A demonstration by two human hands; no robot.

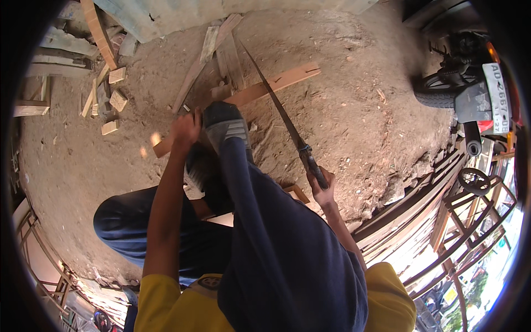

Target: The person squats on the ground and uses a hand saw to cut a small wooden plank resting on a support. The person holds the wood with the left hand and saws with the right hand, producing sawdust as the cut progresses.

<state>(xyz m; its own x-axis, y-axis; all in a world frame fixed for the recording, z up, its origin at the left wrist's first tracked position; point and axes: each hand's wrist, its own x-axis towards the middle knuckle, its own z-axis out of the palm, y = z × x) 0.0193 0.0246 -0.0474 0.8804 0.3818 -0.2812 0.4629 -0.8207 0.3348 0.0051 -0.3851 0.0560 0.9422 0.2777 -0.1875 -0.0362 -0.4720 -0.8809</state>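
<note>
A hand saw (pixel 283 113), its long dark blade seen nearly edge-on and tapering to a point, is in my right hand (pixel 324 190). My fingers wrap its dark handle, and the blade points up and left over a reddish wooden plank (pixel 285 79). The plank lies slantwise on the ground under my dark shoe (pixel 224 117). Left of the shoe, my left hand (pixel 187 128) is closed on the plank near its left end (pixel 162 148); part of the grip is hidden. The blade crosses above the plank; whether they touch I cannot tell.
Thin boards (pixel 206 58) lie beyond the plank. Several wood offcuts (pixel 118 100) are at the left, near stacked lumber (pixel 61 61). A motorbike's wheel (pixel 440 91) stands at the right. Long timber strips (pixel 415 213) and a wooden frame (pixel 470 221) are at the lower right.
</note>
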